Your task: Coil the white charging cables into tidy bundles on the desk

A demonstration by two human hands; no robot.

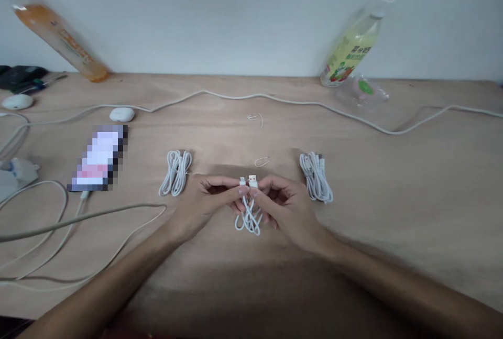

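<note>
My left hand [208, 197] and my right hand [285, 205] meet over the middle of the wooden table [393, 182]. Together they pinch a short white USB cable [249, 213]. Its two plugs stand side by side at my fingertips, and its loops hang below them. A coiled white cable [175, 172] lies just left of my left hand. Another coiled white cable [315, 176] lies just right of my right hand.
A phone [100, 158] lies at the left with a cable plugged in. Long white cords [243, 97] run across the table. Two drink bottles [58, 35] [351, 48] stand at the back wall. Small twist ties [261, 161] lie beyond my hands. A white earbud case [121, 114] sits left of centre.
</note>
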